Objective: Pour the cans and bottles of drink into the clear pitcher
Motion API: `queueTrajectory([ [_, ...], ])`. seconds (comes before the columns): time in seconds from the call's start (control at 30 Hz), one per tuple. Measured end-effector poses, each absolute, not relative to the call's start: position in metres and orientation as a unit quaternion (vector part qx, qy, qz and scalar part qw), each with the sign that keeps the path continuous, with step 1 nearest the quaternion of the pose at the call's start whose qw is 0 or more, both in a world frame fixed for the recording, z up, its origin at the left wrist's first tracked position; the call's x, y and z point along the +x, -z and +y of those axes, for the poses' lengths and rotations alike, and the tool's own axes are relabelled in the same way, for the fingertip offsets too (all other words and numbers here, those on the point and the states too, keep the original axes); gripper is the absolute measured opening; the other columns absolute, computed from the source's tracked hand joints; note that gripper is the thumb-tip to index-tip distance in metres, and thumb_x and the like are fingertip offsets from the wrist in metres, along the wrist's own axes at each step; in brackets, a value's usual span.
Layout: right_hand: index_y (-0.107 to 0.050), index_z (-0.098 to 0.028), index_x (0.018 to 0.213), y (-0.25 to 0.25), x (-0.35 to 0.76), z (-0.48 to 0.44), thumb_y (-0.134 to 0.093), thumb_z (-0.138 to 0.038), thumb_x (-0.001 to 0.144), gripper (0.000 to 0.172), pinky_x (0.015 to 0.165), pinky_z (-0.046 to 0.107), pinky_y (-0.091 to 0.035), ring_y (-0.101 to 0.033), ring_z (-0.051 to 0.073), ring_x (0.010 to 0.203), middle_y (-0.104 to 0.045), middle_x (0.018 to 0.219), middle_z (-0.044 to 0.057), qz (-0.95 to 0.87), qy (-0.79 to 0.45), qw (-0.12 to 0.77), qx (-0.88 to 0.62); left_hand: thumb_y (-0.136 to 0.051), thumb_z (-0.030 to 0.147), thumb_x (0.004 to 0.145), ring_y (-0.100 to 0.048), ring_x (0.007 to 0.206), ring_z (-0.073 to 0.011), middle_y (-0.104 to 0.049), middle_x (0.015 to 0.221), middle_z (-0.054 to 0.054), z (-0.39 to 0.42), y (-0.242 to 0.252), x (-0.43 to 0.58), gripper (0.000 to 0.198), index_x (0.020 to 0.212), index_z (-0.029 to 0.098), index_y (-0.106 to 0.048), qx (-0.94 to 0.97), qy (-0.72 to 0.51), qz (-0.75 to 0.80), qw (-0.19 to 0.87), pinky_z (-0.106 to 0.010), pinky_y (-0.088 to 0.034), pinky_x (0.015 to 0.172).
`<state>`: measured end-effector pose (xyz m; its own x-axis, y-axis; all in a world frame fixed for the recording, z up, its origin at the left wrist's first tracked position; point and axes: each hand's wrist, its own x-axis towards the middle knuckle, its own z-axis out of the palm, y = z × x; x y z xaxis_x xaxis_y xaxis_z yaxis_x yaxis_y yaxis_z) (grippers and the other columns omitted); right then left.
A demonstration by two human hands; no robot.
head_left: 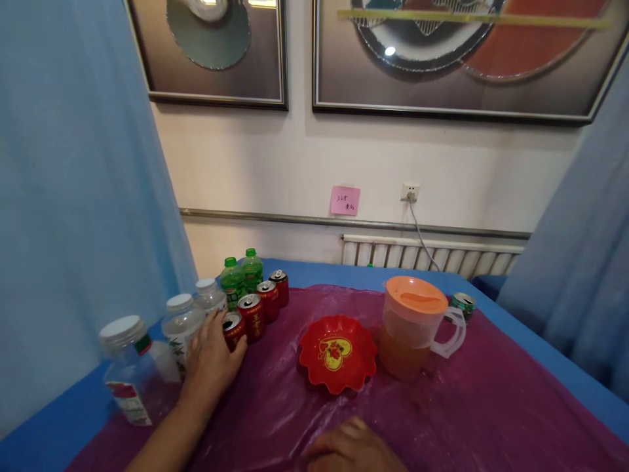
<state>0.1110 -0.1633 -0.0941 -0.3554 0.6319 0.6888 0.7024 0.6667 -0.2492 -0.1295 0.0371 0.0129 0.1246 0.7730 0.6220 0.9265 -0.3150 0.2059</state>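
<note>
My left hand is around the nearest red drink can, its thumb on the right side and its fingers on the left. The can stands upright at the front of a row of several red cans. Close to the same hand, on its left, are clear jars with white lids. My right hand rests low at the bottom edge, partly cut off, its fingers loosely bent and apart from any object. Ahead of it lies a red scalloped plate with a yellow heart print.
A pitcher with an orange lid and brownish liquid stands right of the plate. Behind it is a green can. Two green bottles stand at the back left. Purple plastic sheeting covers the blue table; curtains hang at both sides.
</note>
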Motion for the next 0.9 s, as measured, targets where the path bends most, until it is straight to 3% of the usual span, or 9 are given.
queueTrajectory([
  [0.13, -0.068, -0.027, 0.113, 0.039, 0.145, -0.173, -0.058, -0.026, 0.097, 0.019, 0.087, 0.029, -0.055, -0.073, 0.016, 0.095, -0.078, 0.111, 0.003, -0.822, -0.017, 0.397, -0.408, -0.045, 0.039, 0.087, -0.058, 0.126, -0.0427, -0.059, 0.137, -0.027, 0.031, -0.012, -0.131, 0.059, 0.134, 0.004, -0.050, -0.747, 0.339, -0.563, 0.100, -0.056, -0.046, 0.107],
  [0.27, -0.067, -0.024, 0.116, 0.013, 0.163, -0.169, -0.054, -0.014, 0.094, 0.027, 0.089, 0.031, -0.057, -0.073, 0.018, 0.100, -0.077, 0.112, 0.006, -0.785, -0.066, 0.436, -0.434, -0.051, 0.044, 0.086, -0.059, 0.121, -0.0439, -0.062, 0.133, -0.023, 0.012, -0.027, -0.121, 0.059, 0.135, 0.010, -0.050, -0.742, 0.370, -0.547, 0.112, -0.060, -0.047, 0.104],
  [0.37, -0.066, -0.024, 0.119, 0.014, 0.168, -0.159, -0.055, -0.014, 0.093, 0.030, 0.091, 0.035, -0.058, -0.072, 0.020, 0.104, -0.076, 0.113, 0.007, -0.741, -0.066, 0.487, -0.458, -0.059, 0.049, 0.085, -0.057, 0.126, -0.0413, -0.062, 0.135, -0.016, -0.007, -0.043, -0.100, 0.062, 0.138, 0.019, -0.049, -0.756, 0.410, -0.501, 0.090, -0.059, -0.046, 0.108],
  [0.47, -0.061, -0.025, 0.129, 0.021, 0.171, -0.152, -0.059, -0.015, 0.091, 0.040, 0.101, 0.039, -0.055, -0.068, 0.022, 0.116, -0.072, 0.124, 0.008, -0.699, -0.048, 0.531, -0.476, -0.068, 0.052, 0.080, -0.061, 0.125, -0.0356, -0.064, 0.136, -0.012, -0.022, -0.054, -0.067, 0.068, 0.139, 0.023, -0.050, -0.800, 0.417, -0.432, -0.004, -0.053, -0.050, 0.107],
  [0.6, -0.048, -0.025, 0.143, 0.031, 0.171, -0.150, -0.075, -0.021, 0.080, 0.069, 0.110, 0.049, -0.048, -0.059, 0.029, 0.131, -0.062, 0.141, 0.012, -0.629, -0.054, 0.552, -0.545, -0.077, 0.048, 0.075, -0.064, 0.125, -0.0319, -0.063, 0.141, -0.009, -0.037, -0.052, -0.018, 0.077, 0.144, 0.029, -0.048, -0.852, 0.374, -0.335, -0.147, -0.049, -0.052, 0.107],
  [0.7, -0.044, -0.024, 0.143, 0.033, 0.170, -0.155, -0.087, -0.024, 0.066, 0.087, 0.102, 0.050, -0.054, -0.063, 0.033, 0.123, -0.064, 0.138, 0.014, -0.568, -0.115, 0.552, -0.599, -0.082, 0.045, 0.071, -0.065, 0.123, -0.0338, -0.065, 0.138, -0.009, -0.046, -0.044, 0.010, 0.080, 0.143, 0.031, -0.050, -0.859, 0.378, -0.283, -0.197, -0.051, -0.054, 0.105],
  [0.9, -0.047, -0.023, 0.137, 0.026, 0.170, -0.165, -0.082, -0.036, 0.077, 0.070, 0.092, 0.041, -0.058, -0.071, 0.029, 0.108, -0.072, 0.122, 0.012, -0.522, -0.174, 0.592, -0.590, -0.087, 0.041, 0.066, -0.062, 0.127, -0.0381, -0.063, 0.142, -0.011, -0.055, -0.038, 0.022, 0.087, 0.145, 0.035, -0.051, -0.854, 0.369, -0.223, -0.292, -0.057, -0.051, 0.108],
])
